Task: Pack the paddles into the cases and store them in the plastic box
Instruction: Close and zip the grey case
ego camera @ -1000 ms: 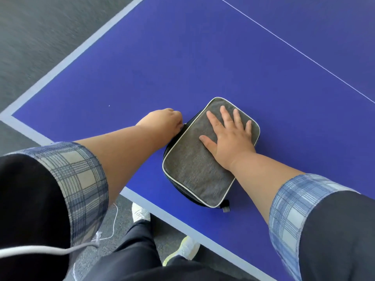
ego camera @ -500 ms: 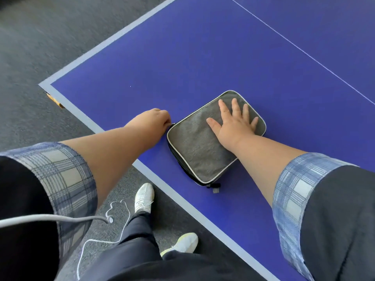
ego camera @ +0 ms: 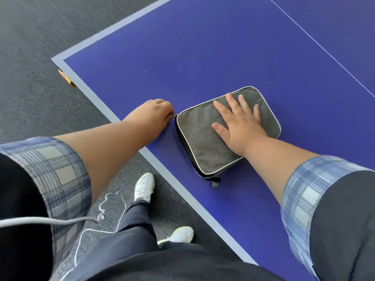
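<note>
A: Blue ping-pong surface, grey carpet around it. Where's the case?

B: Grey case lies flat near the surface's edge, roughly centre frame. Right hand is spread flat on its top, fingers apart, pinning it. Left hand at the case's 9 o'clock corner, fingers pinched together, probably on a zip puller, though I can't see it.

A: Step?

B: Looks like zipping it closed. A pull tab hangs at the 6 o'clock corner. No paddle or plastic box in view.

A: Next?

B: Likely run the zip round while the case is pinned, then find the box.
</note>
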Demonstrator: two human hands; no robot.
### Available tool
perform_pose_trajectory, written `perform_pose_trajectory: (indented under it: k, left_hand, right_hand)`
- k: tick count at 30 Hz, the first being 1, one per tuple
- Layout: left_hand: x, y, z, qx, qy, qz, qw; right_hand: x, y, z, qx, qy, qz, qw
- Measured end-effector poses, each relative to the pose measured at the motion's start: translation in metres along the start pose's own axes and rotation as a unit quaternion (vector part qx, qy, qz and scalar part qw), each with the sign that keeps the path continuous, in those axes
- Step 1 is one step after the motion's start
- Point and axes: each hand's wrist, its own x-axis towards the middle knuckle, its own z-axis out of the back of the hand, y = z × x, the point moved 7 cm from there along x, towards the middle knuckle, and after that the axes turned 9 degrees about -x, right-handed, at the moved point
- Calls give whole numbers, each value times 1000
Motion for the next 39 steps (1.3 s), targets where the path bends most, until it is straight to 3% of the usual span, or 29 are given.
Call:
perform_pose_trajectory:
  k: [9, 14, 21, 30, 39]
  left_hand:
    - [-37, -5, -3, -35, -5, 37, 999]
    - [-63, -17, -5, -67, -57, 40, 995]
    - [-83, -27, -14, -50, -71, 38, 995]
    - [-108, -63, -48, 22, 32, -30, 999]
    - [-119, -84, -84, -46, 86, 48, 994]
  right_hand:
    - [4, 1, 0, 8, 9, -15, 1000]
    - [3, 1, 1, 13, 4, -15, 1000]
    - [-3, 4, 0, 25, 16, -42, 999]
    - [-10, 4, -6, 52, 23, -84, 995]
    - [-12, 4, -6, 60, 25, -92, 994]
